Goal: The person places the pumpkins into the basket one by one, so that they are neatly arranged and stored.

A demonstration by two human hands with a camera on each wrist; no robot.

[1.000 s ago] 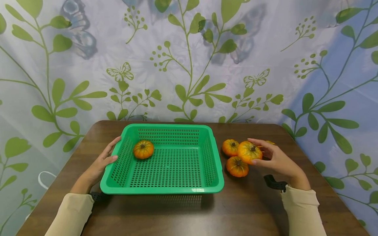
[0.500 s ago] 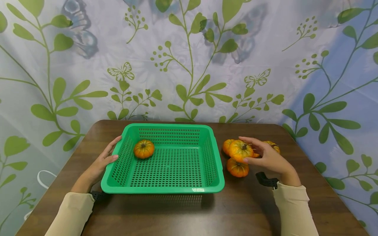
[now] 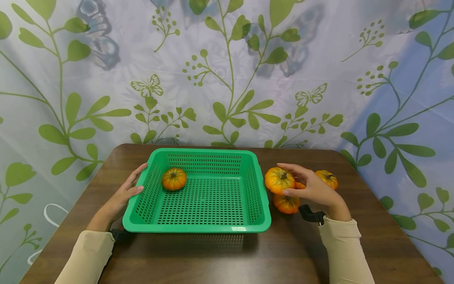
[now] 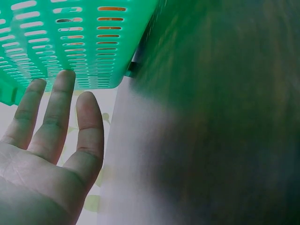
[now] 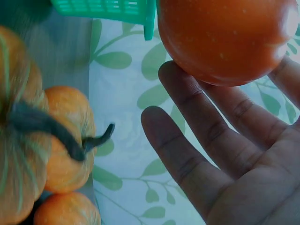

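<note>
In the head view, my right hand (image 3: 312,188) pinches a small orange pumpkin (image 3: 280,180) between thumb and fingers, just right of the basket's rim. The right wrist view shows this pumpkin's smooth underside (image 5: 225,42) against the fingertips. Below the held pumpkin is another pumpkin (image 3: 286,204) on the table, and a third (image 3: 300,185) is mostly hidden behind the hand. My left hand (image 3: 122,197) touches the left side of a green plastic basket (image 3: 198,228); its fingers look fairly straight in the left wrist view. Inside the basket, toward the back left, sits one pumpkin (image 3: 174,179).
A further pumpkin (image 3: 326,180) lies on the brown wooden table (image 3: 213,260), right of my right hand. Behind the table hangs a leaf-patterned cloth (image 3: 227,79). A white cable (image 3: 51,215) shows beyond the table's left edge.
My right hand has carried the pumpkin leftward, up to the basket's right rim. The pumpkin at the far right has come into fuller view. The left hand and basket stay about where they were.
</note>
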